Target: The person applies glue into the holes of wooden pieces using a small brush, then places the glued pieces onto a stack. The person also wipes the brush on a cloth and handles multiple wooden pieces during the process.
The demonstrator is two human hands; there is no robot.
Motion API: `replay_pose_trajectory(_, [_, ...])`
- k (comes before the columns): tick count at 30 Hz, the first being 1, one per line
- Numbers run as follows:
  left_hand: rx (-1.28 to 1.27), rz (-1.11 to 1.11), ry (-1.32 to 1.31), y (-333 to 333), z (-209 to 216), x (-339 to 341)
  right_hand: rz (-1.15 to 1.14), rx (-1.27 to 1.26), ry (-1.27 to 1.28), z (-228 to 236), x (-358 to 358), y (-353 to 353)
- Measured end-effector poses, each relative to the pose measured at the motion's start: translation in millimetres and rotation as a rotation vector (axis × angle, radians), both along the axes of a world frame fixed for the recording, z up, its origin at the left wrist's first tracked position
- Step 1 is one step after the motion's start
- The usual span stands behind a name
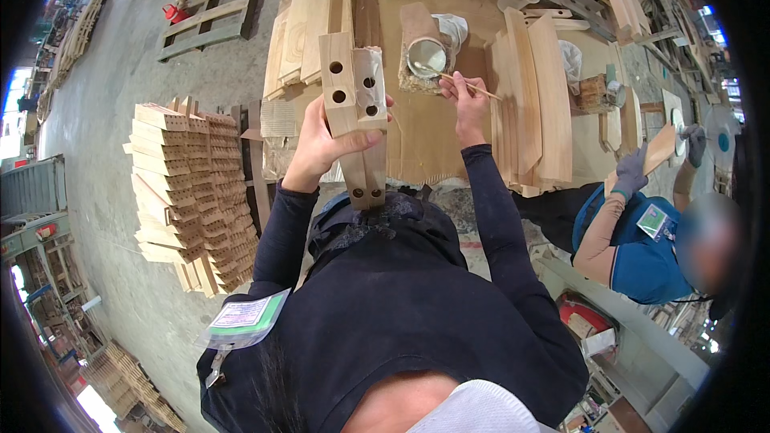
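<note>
My left hand (322,143) is wrapped round a pair of pale wooden pieces (341,112) with round holes drilled in their ends, held up in front of my body. A whitish smear shows on the end face of the right-hand piece. My right hand (466,106) pinches a thin wooden stick (483,91). Its far end reaches into the mouth of a cup (426,57) with white, glue-like paste inside. Brown cardboard-like material (417,22) stands beside the cup on the cardboard-covered table (429,140).
Wooden slats (301,32) lie at the table's left, longer boards (549,104) at its right. A tall stack of drilled pieces (188,192) stands on the floor at left. At right, a gloved co-worker (642,248) holds a board near a disc. A pallet (212,20) lies beyond.
</note>
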State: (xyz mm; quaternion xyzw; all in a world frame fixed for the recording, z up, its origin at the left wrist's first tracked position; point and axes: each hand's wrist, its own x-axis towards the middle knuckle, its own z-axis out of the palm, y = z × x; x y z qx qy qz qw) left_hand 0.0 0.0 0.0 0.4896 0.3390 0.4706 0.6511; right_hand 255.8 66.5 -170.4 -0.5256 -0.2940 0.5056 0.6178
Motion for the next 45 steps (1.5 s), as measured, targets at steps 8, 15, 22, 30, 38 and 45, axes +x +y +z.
replay_pose_trajectory(8, [-0.019, 0.015, -0.013, 2, -1, -1, -0.078, -0.147, 0.418, -4, 11, 4])
replay_pose_trajectory(15, [-0.029, 0.020, 0.013, -1, 0, -3, -0.050, -0.235, 0.371, 3, 21, 3])
replay_pose_trajectory(22, [-0.049, 0.030, 0.037, 4, -14, 3, 0.026, -0.061, 0.436, 110, 26, -5])
replay_pose_trajectory(30, [0.016, 0.015, 0.103, 8, -15, 13, 0.275, 0.290, 0.098, 203, -32, -26])
replay_pose_trajectory(38, [0.002, 0.009, 0.110, 7, -11, 16, 0.294, 0.358, 0.050, 195, -42, -12])
replay_pose_trajectory(45, [0.029, 0.007, 0.117, 6, -12, 15, 0.375, 0.376, 0.019, 192, -37, -20])
